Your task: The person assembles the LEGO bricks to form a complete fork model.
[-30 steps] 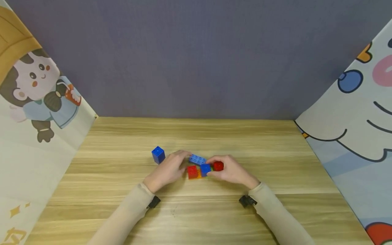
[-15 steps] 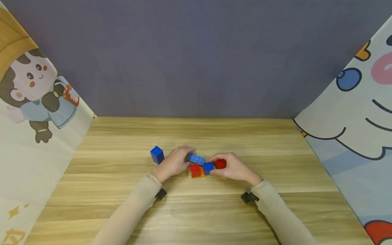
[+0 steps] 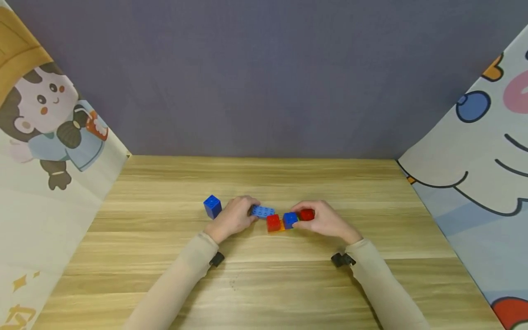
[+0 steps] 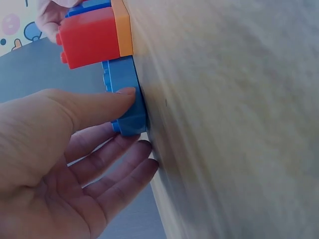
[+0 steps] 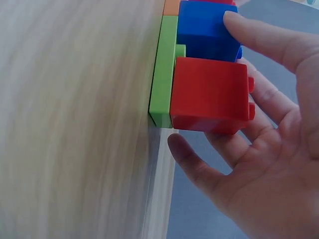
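Note:
With thumb and fingertips, my left hand (image 3: 234, 216) pinches the left end of a light blue studded brick (image 3: 262, 211) lying on the table. In the left wrist view, the thumb presses one side of this light blue brick (image 4: 124, 97). My right hand (image 3: 325, 222) pinches a dark blue brick (image 3: 290, 220) in the middle of a joined row. That row has a red brick (image 3: 273, 223) at its left end and another red brick (image 3: 307, 215) at its right, partly under the hand. Beneath them lie an orange plate (image 4: 123, 30) and a green plate (image 5: 163, 74).
A tall dark blue block (image 3: 212, 206) stands upright left of my left hand. The wooden table (image 3: 264, 284) ends at a grey back panel (image 3: 264, 82). Printed panels flank it on both sides.
The joined row has shifted right and slightly away with my right hand. My left hand has come to the light blue brick and grips it; that brick now lies straighter across.

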Available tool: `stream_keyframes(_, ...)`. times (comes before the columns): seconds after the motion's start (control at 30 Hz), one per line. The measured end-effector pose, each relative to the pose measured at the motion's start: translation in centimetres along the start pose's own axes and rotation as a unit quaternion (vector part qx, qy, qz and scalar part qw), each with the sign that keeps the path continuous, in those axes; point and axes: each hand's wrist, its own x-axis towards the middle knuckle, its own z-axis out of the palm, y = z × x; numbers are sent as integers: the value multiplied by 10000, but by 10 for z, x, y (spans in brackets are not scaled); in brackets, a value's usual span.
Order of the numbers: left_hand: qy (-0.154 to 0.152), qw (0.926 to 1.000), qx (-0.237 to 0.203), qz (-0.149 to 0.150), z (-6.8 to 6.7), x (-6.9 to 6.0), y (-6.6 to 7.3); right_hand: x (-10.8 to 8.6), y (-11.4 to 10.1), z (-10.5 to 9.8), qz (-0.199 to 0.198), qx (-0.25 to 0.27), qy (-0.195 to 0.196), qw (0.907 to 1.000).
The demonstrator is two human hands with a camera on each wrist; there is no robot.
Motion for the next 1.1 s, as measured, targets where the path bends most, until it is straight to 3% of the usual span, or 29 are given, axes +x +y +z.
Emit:
stream_keyframes(0.5,173,9994,99,-274,-3,-14,5,-1,12,-13,320,-22,298,9990)
stream_keyframes(0.83,-37,9997,200,-120,0,-33,8,0,13,-14,307,-184,446,9984)
stream_keyframes(1.1,37,9998,208,-47,2,-39,7,-1,14,-14,381,-258,424,9980)
